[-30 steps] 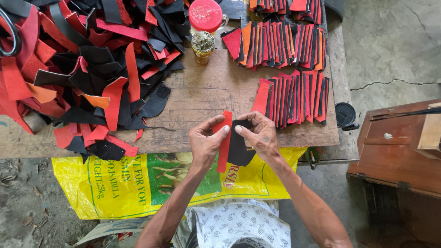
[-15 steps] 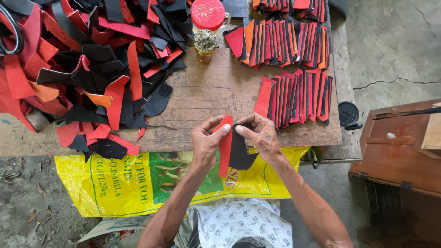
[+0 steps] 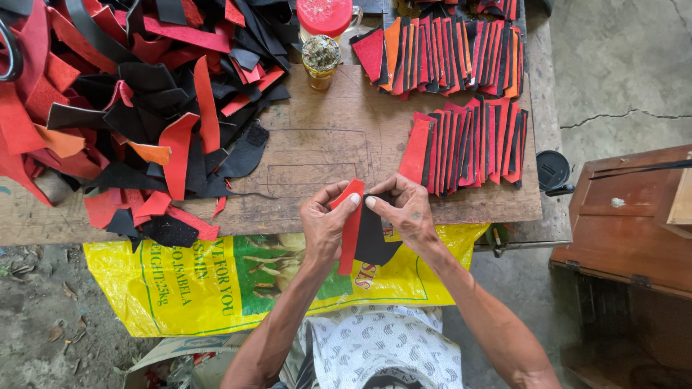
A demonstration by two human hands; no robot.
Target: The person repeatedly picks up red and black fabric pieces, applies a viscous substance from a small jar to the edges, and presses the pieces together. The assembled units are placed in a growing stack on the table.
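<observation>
Both hands are held close together at the near edge of the table (image 3: 317, 155). A red strip (image 3: 350, 230) is pinched by the left hand (image 3: 324, 227), with the thumb on top and the fingers curled behind. A black piece (image 3: 375, 241) is gripped by the right hand (image 3: 404, 212), thumb on its top edge. The two pieces are held upright, side by side and touching, just over the table edge and above a yellow sack (image 3: 216, 281) that hangs below. It looks as if the red strip and the black piece are being matched into a pair; the tops are not quite lined up yet. For the next move, the two top edges would need to be set level and the pair kept pinched tight so nothing slips. Two pieces are held, one red and one black. Two neat rows (image 3: 465, 144) of red, orange and black pieces are laid on the right side of the table, one behind the other; the pieces in them overlap too much to be counted. One big loose pile (image 3: 137, 108) of red and black scraps is heaped on the left. One jar (image 3: 321, 61) and one red lid (image 3: 326, 14) are seen at the far side. One wooden box (image 3: 627, 216) is seen at the right, off the table.
</observation>
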